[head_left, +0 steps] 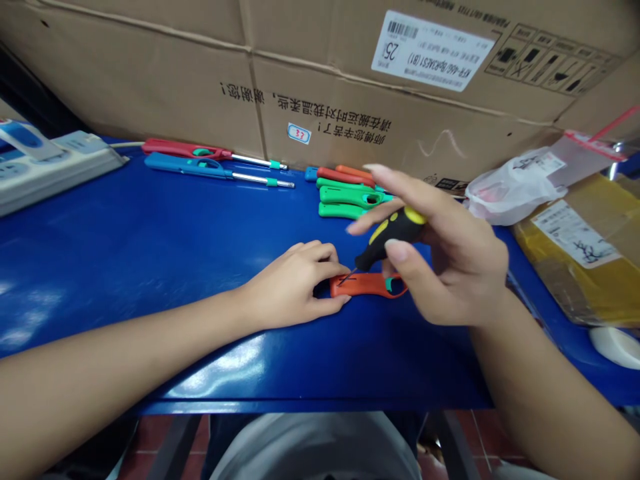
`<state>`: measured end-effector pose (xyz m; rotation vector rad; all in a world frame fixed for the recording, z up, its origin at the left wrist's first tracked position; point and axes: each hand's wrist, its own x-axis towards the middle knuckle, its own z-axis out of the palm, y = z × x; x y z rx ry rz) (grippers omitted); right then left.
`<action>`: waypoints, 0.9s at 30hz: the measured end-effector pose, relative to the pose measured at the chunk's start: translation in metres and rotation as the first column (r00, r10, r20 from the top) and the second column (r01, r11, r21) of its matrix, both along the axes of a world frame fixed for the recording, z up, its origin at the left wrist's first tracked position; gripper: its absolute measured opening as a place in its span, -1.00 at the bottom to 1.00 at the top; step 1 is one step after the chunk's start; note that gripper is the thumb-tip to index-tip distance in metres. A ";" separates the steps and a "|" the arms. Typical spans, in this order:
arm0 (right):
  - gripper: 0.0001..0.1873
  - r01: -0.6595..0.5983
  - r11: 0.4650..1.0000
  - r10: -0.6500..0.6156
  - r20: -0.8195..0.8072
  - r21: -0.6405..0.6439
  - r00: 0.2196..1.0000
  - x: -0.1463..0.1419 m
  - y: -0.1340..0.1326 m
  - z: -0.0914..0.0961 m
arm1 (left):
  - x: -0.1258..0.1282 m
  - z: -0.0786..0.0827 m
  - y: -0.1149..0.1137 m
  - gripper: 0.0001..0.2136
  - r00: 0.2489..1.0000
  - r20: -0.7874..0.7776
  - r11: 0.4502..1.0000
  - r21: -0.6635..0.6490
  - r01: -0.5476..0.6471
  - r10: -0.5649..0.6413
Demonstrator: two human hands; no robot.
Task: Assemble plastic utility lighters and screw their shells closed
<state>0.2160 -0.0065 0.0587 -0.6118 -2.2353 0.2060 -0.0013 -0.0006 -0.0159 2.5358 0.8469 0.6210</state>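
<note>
An orange long-necked gas lighter [369, 285] lies flat on the blue table, its butt end pinched between the thumb and fingers of my left hand [300, 283]. My right hand [460, 260] holds a short black-and-yellow screwdriver [387, 237], tilted, with its thin shaft reaching down to the slot near the lighter's butt end. I cannot tell how deep the tip sits. Part of the lighter's front is hidden behind my right hand. Just beyond my hands lie several more lighters, among them a green lighter [350, 194] and a red lighter [334, 173].
A red lighter [185, 149] and a blue lighter [187, 165] with metal necks lie at the back left. A power strip [60, 167] is at the far left. A large cardboard box [175, 80] walls off the back. At right are a plastic bag [515, 190] and a taped parcel [560, 280].
</note>
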 end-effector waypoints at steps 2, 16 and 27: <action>-0.43 0.083 0.982 -0.080 -0.024 0.171 0.997 -0.001 0.001 0.000 | 0.000 0.000 0.000 -0.78 1.000 -0.015 1.000 0.001 -0.003 0.003; -0.57 0.194 0.922 -0.214 0.024 0.334 0.976 0.002 0.001 0.004 | 0.002 0.000 -0.001 -0.81 0.999 0.041 1.000 0.007 -0.016 0.016; -0.65 0.199 0.931 -0.202 -0.025 0.307 0.979 0.000 0.005 -0.003 | 0.001 0.002 -0.001 -0.75 1.000 -0.008 1.000 -0.029 0.001 -0.001</action>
